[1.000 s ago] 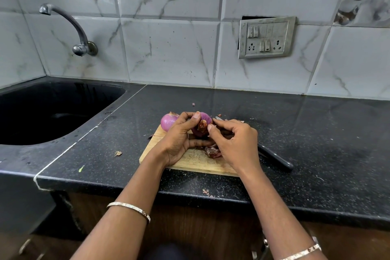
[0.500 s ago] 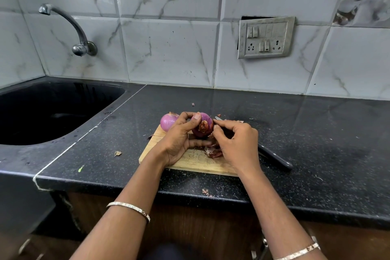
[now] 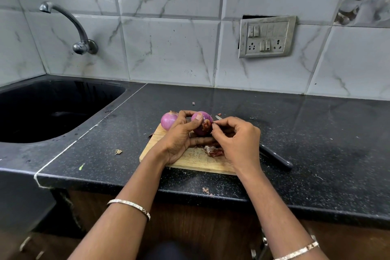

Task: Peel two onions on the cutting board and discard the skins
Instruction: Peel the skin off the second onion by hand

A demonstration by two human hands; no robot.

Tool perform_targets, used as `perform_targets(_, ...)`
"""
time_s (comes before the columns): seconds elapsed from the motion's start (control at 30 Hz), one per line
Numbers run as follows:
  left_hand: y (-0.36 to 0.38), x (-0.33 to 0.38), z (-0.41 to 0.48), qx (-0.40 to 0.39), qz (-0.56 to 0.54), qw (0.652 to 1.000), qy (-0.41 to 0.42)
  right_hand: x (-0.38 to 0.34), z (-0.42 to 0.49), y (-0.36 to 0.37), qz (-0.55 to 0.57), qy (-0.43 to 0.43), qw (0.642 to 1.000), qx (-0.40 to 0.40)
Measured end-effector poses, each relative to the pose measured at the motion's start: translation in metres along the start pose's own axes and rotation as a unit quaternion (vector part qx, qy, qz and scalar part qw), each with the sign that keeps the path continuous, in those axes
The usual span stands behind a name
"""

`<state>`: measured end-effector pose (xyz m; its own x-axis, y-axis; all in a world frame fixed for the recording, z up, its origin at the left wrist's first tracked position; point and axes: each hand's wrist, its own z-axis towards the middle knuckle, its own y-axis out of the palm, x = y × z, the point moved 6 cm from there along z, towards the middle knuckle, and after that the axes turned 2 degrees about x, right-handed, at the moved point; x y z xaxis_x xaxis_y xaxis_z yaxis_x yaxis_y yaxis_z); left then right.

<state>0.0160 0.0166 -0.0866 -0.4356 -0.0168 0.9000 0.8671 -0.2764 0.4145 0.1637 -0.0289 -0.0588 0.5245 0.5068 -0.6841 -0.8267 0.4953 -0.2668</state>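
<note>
Purple and glossy, the onion (image 3: pixel 200 131) being worked on sits in the left hand (image 3: pixel 179 139) over the far part of the wooden cutting board (image 3: pixel 196 160). The thumb presses across its top and the fingers curl underneath, so it is gripped all round. A tuft of brown papery skin (image 3: pixel 206 124) clings to the end facing the right hand (image 3: pixel 238 139), whose thumb and forefinger are drawn together in a pinch right at that tuft, the other fingers curled in behind.

A second onion (image 3: pixel 168 121), also purple with a dry tip, rests at the board's far left corner, just beside the left hand's knuckles. A small heap of peeled skins (image 3: pixel 213 151) lies on the board below the held onion, between the two hands.

To the right, a black-handled knife (image 3: pixel 276 157) lies slantwise, its handle on the speckled black countertop (image 3: pixel 316 133) and much of its blade hidden behind the right hand. A few scraps (image 3: pixel 118 151) of skin are scattered on the counter left of the board and near the front edge. Each wrist wears a thin bangle (image 3: pixel 128 206).

Further left is a dark sink (image 3: pixel 42 101) with a curved metal tap (image 3: pixel 69 25) mounted on the marbled wall tiles. A metal switch plate (image 3: pixel 267 37) with sockets sits on the wall to the right.
</note>
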Motion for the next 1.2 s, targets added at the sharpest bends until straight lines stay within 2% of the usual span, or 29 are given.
perform_targets(0.27,-0.001,-0.003,0.002,-0.009,0.031,0.999,-0.003,-0.001,-0.002,0.004,-0.065,-0.038,0.997,0.004)
perform_targets(0.6,-0.003,-0.004,0.001,0.001,0.018,1.0,-0.017,-0.001,-0.001,0.0,-0.067,-0.021,0.997,0.024)
perform_targets(1.2,-0.002,0.0,-0.003,0.009,-0.028,0.999,-0.024,0.021,0.003,-0.01,-0.063,0.099,0.99,0.081)
